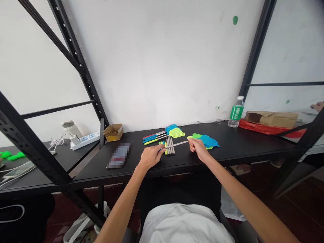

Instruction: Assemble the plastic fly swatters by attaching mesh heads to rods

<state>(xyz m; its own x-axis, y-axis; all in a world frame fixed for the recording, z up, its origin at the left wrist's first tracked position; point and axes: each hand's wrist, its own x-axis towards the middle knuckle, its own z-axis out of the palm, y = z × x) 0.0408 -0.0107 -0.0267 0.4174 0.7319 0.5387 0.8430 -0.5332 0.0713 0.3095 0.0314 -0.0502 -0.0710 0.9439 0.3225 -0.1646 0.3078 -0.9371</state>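
A thin silver metal rod [178, 144] spans my two hands above the front part of the black table. My left hand [151, 157] pinches its left end, where a bit of blue shows at the fingers. The fingers of my right hand [198, 148] are closed around the other end, and a small yellow-green tip pokes out beside them. Several loose metal rods [171, 148] lie beneath the held one, with short yellow-green and blue handles [165, 151] alongside, partly hidden. Blue and yellow-green fly swatter heads [209, 140] lie just beyond my right hand.
Behind my hands, fly swatters [177, 132] with rods and handles are laid together. Leftward are a small cardboard box [113, 132] and a blurred phone-like item [119, 155]. A water bottle [236, 112] stands at the back right. Black shelf posts [83, 71] flank the table [141, 165].
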